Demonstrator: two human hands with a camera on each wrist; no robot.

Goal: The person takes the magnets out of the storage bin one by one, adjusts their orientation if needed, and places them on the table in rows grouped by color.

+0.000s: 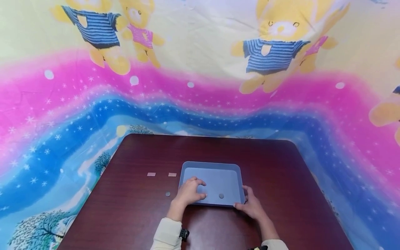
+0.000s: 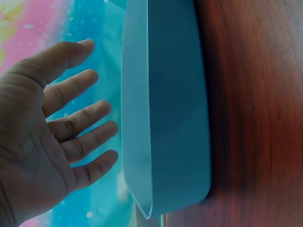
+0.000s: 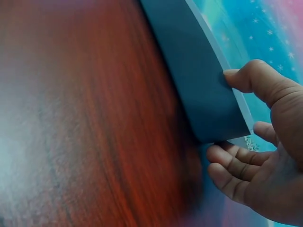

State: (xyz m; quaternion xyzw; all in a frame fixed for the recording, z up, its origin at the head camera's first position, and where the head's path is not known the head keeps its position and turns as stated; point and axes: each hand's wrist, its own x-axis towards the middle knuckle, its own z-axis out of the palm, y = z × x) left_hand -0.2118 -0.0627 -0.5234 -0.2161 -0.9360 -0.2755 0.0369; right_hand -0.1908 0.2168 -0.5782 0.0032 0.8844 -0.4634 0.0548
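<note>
A shallow blue-grey rectangular tray [image 1: 215, 166] stands on the table, its side wall [image 2: 175, 109] filling the middle of the left wrist view. Inside it lies a small round grey disc like a coin [image 1: 221, 196]. My left hand [image 1: 189, 191] is over the tray's left part, fingers spread and loosely bent, with nothing visible between them; the left wrist view shows its bare palm [image 2: 33, 127]. At the tray's near right corner, my right hand [image 1: 253, 205] holds the wall, thumb on the front side and fingers around the right side. The right wrist view shows that same grip [image 3: 279, 156].
Left of the tray, two small flat pinkish rectangles [image 1: 151, 174] [image 1: 172, 174] lie in a row on the dark red-brown table [image 1: 131, 215]. A second coin-like disc [image 1: 167, 194] lies nearer, beside the left hand. A patterned cloth [image 1: 200, 104] hangs behind the table.
</note>
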